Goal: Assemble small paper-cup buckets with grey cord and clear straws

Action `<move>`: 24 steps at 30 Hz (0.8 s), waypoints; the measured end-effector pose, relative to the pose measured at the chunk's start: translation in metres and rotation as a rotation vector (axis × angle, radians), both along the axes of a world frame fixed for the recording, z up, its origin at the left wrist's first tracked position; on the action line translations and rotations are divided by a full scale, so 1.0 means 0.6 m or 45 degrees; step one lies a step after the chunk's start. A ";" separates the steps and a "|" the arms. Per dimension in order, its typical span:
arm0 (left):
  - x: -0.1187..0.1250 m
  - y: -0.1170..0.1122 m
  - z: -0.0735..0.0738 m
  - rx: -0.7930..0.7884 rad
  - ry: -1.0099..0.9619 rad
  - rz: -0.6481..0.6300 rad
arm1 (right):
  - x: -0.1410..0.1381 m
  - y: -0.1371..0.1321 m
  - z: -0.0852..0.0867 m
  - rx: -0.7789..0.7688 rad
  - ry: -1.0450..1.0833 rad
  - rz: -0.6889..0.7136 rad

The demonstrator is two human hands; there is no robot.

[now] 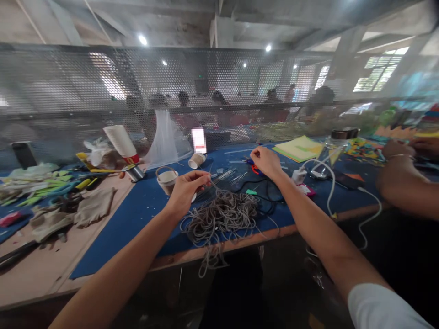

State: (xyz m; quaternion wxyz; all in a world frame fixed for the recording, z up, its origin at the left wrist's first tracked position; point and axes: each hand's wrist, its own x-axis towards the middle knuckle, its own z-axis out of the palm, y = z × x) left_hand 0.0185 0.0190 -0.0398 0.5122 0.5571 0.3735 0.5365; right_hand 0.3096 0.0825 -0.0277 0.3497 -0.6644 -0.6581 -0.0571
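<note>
Left grip (188,188) pinches a grey cord strand (213,184); I see the tangled cord heap (224,214) below-right, nearer it than my right grip (266,161), whose hold I can't tell.

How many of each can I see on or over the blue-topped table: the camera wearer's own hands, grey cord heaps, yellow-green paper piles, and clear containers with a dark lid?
Left hand and right hand: 2
Grey cord heap: 1
Paper pile: 1
Dark-lidded container: 1
Total: 5

Perforated screen (212,75) behind blue-topped table (116,237); concrete pillar (224,34), lit ceiling lamps (268,47); bright window (382,68) far right.
</note>
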 end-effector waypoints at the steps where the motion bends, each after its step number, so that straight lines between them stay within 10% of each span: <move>1: 0.000 0.000 0.000 0.007 -0.004 -0.006 | 0.009 0.002 0.000 -0.092 -0.078 -0.076; 7: 0.000 -0.003 0.000 0.013 -0.007 -0.002 | 0.033 0.001 -0.022 -0.468 -0.293 -0.260; 24: 0.002 -0.013 0.002 -0.106 -0.111 -0.126 | 0.038 0.006 -0.031 -0.553 -0.147 -0.407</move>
